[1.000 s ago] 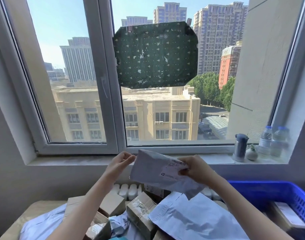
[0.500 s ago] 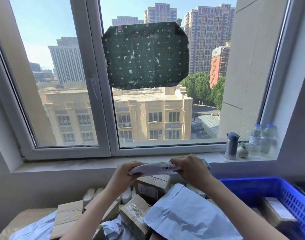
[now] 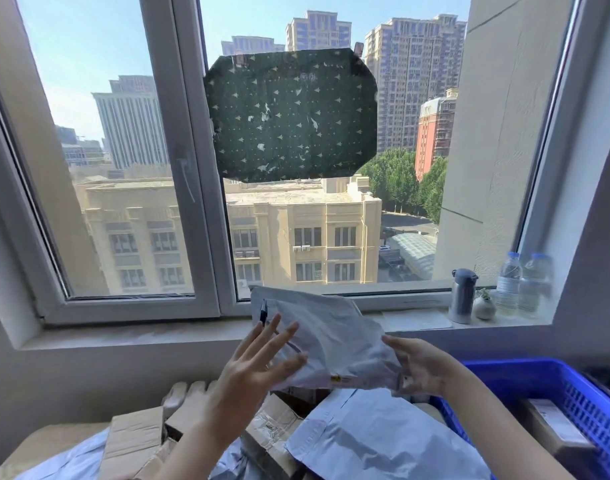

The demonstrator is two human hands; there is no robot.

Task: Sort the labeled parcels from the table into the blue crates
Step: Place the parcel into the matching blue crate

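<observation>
Grey plastic mailer parcel [image 3: 331,337] held above heaped brown cardboard boxes [image 3: 134,439]; left hand [image 3: 258,365] splayed flat against it, right hand [image 3: 423,370] pinching its corner; blue plastic crate [image 3: 587,407] at right.

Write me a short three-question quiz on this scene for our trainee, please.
1. True or false: the left hand rests on the parcel with its fingers spread.
2. The crate sits on the person's: A left, B right.
3. How many bottles stand on the sill?

Key: 1 true; 2 B; 3 two.
</observation>
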